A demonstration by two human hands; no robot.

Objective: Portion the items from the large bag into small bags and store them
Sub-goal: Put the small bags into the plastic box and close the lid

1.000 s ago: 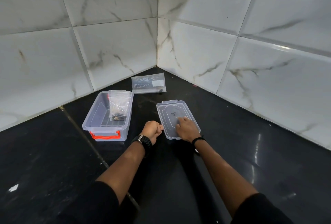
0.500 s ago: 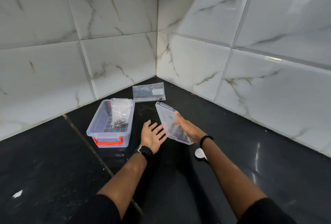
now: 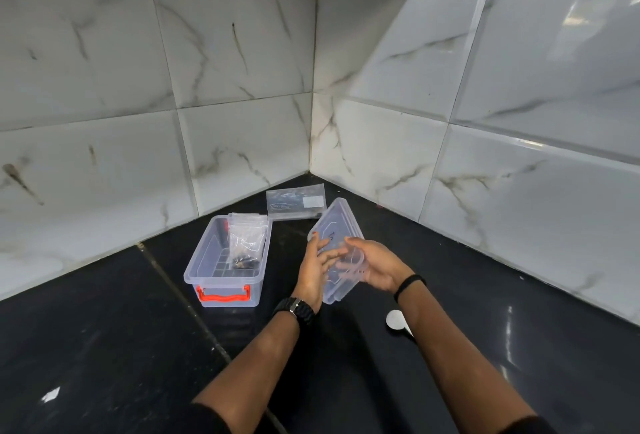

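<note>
A clear plastic lid point(image 3: 337, 225) is lifted off the black counter and tilted on edge between my hands. My right hand point(image 3: 375, 267) grips its near end with curled fingers. My left hand point(image 3: 313, 269) lies against its left face, fingers straight. To the left stands a clear storage box point(image 3: 207, 262) with an orange latch point(image 3: 223, 295). Small clear bags point(image 3: 247, 237) holding dark items stand inside it. The large flat bag point(image 3: 296, 203) lies near the wall corner.
White marble-tiled walls meet in a corner right behind the bags. A small white round object point(image 3: 396, 321) lies on the black counter point(image 3: 104, 347) under my right forearm. A white scrap point(image 3: 50, 395) lies at the near left.
My right hand has raised the lid from flat on the counter and tipped it on edge. My left hand opened from a fist and came up against the lid.
</note>
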